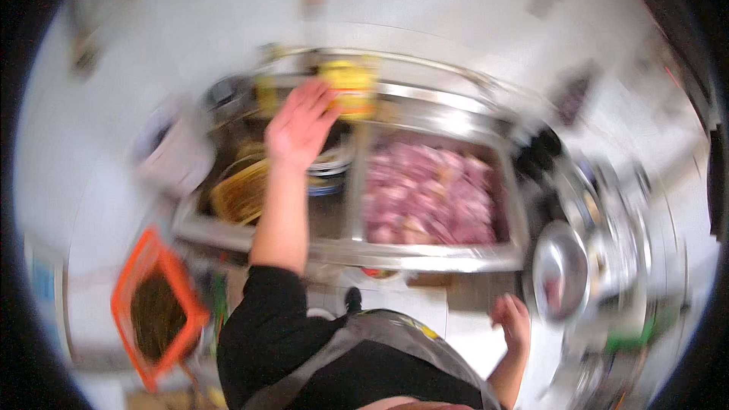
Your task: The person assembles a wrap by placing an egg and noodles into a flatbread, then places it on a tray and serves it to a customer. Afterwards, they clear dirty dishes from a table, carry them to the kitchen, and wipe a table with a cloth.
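Note:
My left hand (298, 125) is stretched out over the far middle of a double steel sink (345, 254), palm down with its fingers extended. Its fingertips are beside a yellow package (349, 87) on the sink's back ledge; the hand appears empty. Beneath that forearm, the left basin holds a yellowish-brown basket (241, 191) and some stacked round dishes (328, 175). Pieces of raw pink meat (429, 193) fill the right basin. My right hand (512, 319) hangs low at the right, near a metal bowl (560, 272), its fingers loosely bent and apart, with nothing seen in them.
An orange basket (196, 311) with dark contents is at the lower left. A whitish bucket (171, 148) stands left of the sink. A pipe (425, 63) runs along the back wall. Metal bowls and other blurred wares (615, 239) crowd the right side.

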A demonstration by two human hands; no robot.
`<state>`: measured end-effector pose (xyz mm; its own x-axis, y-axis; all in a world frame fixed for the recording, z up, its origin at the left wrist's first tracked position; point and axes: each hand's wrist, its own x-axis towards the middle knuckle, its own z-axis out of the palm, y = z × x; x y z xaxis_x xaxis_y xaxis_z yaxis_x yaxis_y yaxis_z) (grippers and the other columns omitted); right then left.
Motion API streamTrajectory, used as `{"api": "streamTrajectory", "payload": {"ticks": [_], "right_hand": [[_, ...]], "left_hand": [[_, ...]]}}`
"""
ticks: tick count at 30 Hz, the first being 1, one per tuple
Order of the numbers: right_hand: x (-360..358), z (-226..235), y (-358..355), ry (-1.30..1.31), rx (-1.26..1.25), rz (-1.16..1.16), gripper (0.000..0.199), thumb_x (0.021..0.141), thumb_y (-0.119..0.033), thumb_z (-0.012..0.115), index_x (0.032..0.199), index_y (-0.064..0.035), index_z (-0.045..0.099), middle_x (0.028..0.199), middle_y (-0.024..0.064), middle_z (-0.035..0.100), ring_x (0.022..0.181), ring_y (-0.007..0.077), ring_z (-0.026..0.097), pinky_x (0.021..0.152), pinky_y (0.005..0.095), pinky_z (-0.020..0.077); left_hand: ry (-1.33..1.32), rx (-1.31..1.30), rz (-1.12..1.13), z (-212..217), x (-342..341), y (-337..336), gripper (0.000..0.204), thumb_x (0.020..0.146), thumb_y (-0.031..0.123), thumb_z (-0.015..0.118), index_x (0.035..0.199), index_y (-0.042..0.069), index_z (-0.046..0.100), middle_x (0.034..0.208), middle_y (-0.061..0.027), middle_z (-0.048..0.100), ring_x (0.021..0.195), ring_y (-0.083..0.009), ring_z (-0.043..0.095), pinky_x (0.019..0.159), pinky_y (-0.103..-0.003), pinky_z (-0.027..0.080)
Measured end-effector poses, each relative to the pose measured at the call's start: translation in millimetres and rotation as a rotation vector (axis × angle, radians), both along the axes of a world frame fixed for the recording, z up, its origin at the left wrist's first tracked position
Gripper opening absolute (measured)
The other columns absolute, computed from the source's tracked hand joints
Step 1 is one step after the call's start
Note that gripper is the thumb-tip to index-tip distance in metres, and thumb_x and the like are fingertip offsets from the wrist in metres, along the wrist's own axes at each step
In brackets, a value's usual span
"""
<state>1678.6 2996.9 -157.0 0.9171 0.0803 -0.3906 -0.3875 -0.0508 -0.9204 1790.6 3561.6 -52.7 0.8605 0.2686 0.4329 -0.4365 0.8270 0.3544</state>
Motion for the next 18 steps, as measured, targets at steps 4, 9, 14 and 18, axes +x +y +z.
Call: {"api": "streamTrajectory", "payload": {"ticks": [4,9,14,18], "right_hand": [[-78,-50,-13,0.177,-0.221,0.014,0.054,0.092,-0.049,0.057,0.062,-0.0043,0.058,0.05,0.0063,0.053,0.043,0.0159,0.053,0.044,0.0294,0.0429],[-219,-149,-19,0.409,-0.433,-0.185,0.043,0.091,-0.037,0.055,0.071,0.0007,0.062,0.061,0.0127,0.063,0.048,0.0225,0.062,0.048,0.0353,0.052],[-381,-179,-22,0.752,-0.48,-0.13,0.053,0.084,-0.049,0.061,0.093,0.0023,0.069,0.085,0.019,0.069,0.069,0.0272,0.066,0.061,0.0421,0.0521],[-500,-214,-20,0.9,-0.16,-0.392,0.054,0.083,-0.051,0.059,0.094,0.0005,0.07,0.087,0.017,0.07,0.071,0.0263,0.066,0.066,0.0408,0.0512]], "left_hand": [[0.077,0.414,-0.537,-55,-15,-174,0.033,0.096,0.028,0.053,0.069,0.009,0.051,0.06,-0.0062,0.051,0.055,-0.0176,0.051,0.055,-0.033,0.045],[0.433,0.992,-1.071,-189,-104,-368,0.032,0.095,0.022,0.058,0.068,0.005,0.057,0.065,-0.0064,0.06,0.059,-0.0156,0.057,0.065,-0.032,0.051],[0.163,1.813,-1.336,-340,-192,-453,0.032,0.092,0.034,0.06,0.1,0.004,0.067,0.091,-0.0069,0.069,0.08,-0.0157,0.062,0.075,-0.031,0.05],[-0.893,2.244,-1.637,-424,-255,-486,0.031,0.095,0.034,0.054,0.099,0.006,0.067,0.096,-0.0087,0.068,0.09,-0.0242,0.063,0.079,-0.041,0.047]]}}
